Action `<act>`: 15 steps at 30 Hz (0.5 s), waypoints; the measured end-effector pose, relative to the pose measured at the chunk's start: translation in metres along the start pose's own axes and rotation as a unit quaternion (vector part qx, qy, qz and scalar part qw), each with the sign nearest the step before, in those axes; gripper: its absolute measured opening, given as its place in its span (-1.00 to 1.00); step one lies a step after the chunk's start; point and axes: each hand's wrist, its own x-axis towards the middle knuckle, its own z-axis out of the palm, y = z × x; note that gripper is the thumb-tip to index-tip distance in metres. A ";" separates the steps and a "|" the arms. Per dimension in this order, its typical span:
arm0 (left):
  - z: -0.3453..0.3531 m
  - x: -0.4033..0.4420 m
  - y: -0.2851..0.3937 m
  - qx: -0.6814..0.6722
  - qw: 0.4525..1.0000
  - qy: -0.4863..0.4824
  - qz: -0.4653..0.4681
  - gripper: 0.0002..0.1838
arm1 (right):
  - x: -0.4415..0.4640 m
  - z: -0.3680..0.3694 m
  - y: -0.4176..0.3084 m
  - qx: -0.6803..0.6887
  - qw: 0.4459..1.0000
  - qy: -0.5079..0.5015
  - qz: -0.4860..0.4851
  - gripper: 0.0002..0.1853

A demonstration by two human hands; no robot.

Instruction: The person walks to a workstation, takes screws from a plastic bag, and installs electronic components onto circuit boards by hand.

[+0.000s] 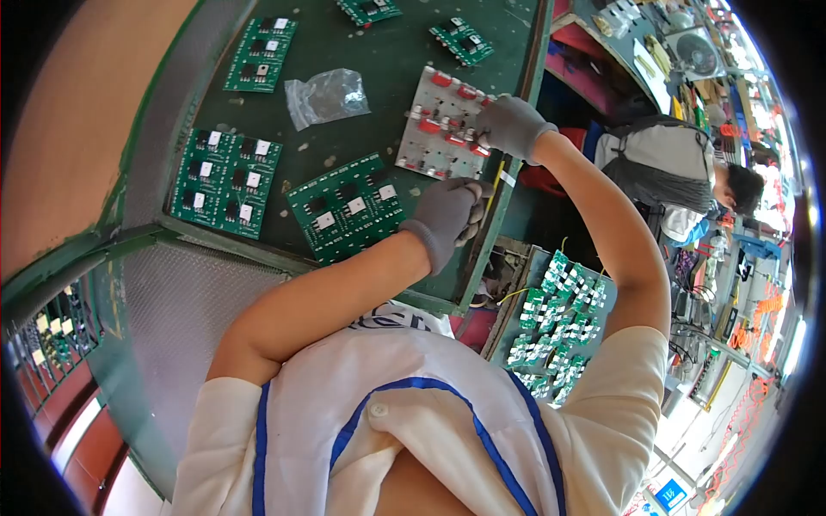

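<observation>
My right hand, in a grey glove, is closed at the right edge of a pale circuit board with red parts. Its fingertips lie over that edge and hide it. Just below, my gloved left hand is curled near the bench's front edge. What its fingers hold, if anything, is hidden. A thin yellow strip shows beside its knuckles; I cannot tell whether the hand touches it. Left of this hand lies a green circuit board with black and white square parts, partly behind the wrist.
More green boards lie on the dark green bench, with a crumpled clear plastic bag between them. Many small green boards cover a lower surface at right. A co-worker sits beyond, near a fan.
</observation>
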 end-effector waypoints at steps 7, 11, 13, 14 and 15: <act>-0.009 0.000 -0.001 -0.003 1.000 -0.012 -0.003 -0.75 | -0.009 0.004 0.023 0.111 0.993 0.038 -0.003 -0.63; -0.016 0.003 -0.005 -0.044 0.998 -0.024 -0.029 -0.78 | -0.003 0.016 0.034 0.164 0.985 0.035 -0.045 -0.54; -0.011 0.001 -0.004 -0.043 0.998 -0.021 -0.042 -0.78 | -0.005 0.021 0.034 0.188 0.980 0.049 -0.046 -0.55; -0.006 -0.002 -0.004 -0.025 0.998 -0.019 -0.050 -0.76 | -0.007 0.022 0.034 0.211 0.974 0.060 -0.050 -0.56; -0.003 -0.003 -0.004 -0.008 0.998 -0.014 -0.056 -0.73 | -0.011 0.022 0.036 0.211 0.974 0.061 -0.052 -0.56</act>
